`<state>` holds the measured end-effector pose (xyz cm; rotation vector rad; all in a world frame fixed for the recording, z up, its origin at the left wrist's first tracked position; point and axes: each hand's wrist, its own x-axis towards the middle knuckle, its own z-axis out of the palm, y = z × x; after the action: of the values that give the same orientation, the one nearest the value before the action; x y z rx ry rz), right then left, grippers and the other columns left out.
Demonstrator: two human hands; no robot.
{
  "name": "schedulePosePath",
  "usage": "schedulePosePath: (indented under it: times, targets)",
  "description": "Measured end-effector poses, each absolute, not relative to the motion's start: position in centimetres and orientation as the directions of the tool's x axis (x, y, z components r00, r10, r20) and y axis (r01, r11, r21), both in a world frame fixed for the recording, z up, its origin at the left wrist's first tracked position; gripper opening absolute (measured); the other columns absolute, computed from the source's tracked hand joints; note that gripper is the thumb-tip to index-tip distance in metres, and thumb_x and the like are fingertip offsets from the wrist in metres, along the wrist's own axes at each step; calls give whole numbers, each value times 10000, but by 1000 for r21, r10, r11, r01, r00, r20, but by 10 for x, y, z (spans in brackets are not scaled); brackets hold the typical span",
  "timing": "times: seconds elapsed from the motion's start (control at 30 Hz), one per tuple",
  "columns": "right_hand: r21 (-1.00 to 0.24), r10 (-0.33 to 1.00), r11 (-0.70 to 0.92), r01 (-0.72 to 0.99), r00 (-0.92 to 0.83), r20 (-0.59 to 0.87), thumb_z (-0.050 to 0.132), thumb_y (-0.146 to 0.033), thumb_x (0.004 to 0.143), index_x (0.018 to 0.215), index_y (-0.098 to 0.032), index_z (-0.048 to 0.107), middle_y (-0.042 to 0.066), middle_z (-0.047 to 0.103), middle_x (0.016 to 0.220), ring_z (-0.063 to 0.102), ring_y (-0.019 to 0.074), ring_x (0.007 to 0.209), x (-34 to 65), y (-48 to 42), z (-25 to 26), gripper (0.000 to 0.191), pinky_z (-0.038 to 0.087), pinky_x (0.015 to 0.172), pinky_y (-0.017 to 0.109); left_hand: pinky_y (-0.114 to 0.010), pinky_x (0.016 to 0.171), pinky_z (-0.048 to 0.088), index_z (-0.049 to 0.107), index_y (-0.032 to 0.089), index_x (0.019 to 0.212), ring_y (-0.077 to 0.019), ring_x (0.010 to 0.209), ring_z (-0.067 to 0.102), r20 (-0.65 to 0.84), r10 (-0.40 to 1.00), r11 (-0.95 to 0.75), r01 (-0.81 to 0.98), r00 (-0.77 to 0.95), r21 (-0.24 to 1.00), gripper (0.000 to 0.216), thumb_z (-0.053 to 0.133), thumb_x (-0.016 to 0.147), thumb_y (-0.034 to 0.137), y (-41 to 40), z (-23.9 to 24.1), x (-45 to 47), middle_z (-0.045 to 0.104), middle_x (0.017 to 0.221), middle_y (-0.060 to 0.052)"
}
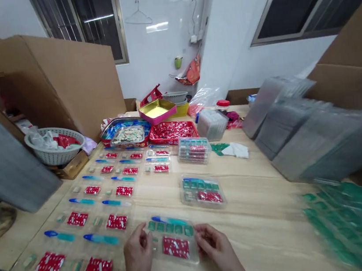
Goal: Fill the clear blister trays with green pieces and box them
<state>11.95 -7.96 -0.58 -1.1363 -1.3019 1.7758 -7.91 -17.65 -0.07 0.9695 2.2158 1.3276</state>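
A clear plastic blister tray (174,239) lies on the wooden table (261,214) right in front of me. It holds a blue-handled tool, a row of green squares and a red packet. My left hand (137,257) grips its left edge with curled fingers. My right hand (215,245) grips its right edge the same way. To the left lie two rows of similar clear trays (88,218), each with a blue tool and a red packet. Two more filled packs (202,191) (195,149) sit further back.
Stacks of clear empty trays (304,132) pile up at the right, with blurred green items (356,223) in front of them. At the back stand bins of red packets (173,131), a tin of small parts (126,134), a white basket (55,145) and cardboard boxes (60,80).
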Motion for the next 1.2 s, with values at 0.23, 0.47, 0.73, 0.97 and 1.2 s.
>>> schedulePosePath:
  times: [0.23, 0.47, 0.73, 0.97, 1.2]
  targets:
    - [-955, 938, 36, 296, -340, -70, 576, -453, 735, 912, -170, 612, 30, 639, 643, 592, 189, 515, 121, -83, -20, 336, 473, 509, 302, -389, 812, 525, 665, 143, 990, -256, 907, 644, 166, 779, 404, 686, -605, 605, 372, 397, 776, 287, -173, -10, -78, 677, 958, -127]
    - [-874, 907, 289, 390, -402, 121, 489, -331, 838, 1049, -169, 644, 74, 702, 794, 652, 188, 648, 127, -98, -22, 308, 509, 596, 261, -288, 655, 565, 678, 173, 999, -220, 740, 682, 68, 790, 353, 542, -610, 763, 357, 518, 728, 340, -178, -42, -90, 728, 902, -77]
    - [-821, 942, 334, 464, -193, 274, 476, -394, 850, 1100, -153, 638, 100, 688, 895, 648, 192, 713, 165, -18, 31, 383, 523, 625, 281, -329, 696, 554, 633, 96, 1090, -224, 775, 642, 290, 819, 103, 625, -494, 774, 411, 470, 758, 276, -75, 17, -38, 679, 927, -130]
    - [-807, 959, 275, 522, -92, 267, 473, -447, 756, 932, -155, 678, 78, 699, 765, 634, 202, 590, 177, 60, -1, 398, 530, 567, 336, -381, 998, 423, 584, 99, 1187, -275, 1120, 546, 239, 904, 183, 826, -355, 534, 404, 465, 820, 224, 1, 10, -15, 626, 1154, -166]
    - [-654, 873, 439, 616, -121, 472, 549, -428, 810, 1191, -206, 589, 115, 647, 1163, 651, 258, 999, 214, 42, -24, 443, 582, 749, 353, -517, 1062, 284, 398, 129, 1365, -336, 1357, 277, 145, 924, 326, 926, -355, 189, 506, 310, 917, 346, 55, 15, -84, 354, 1454, -182]
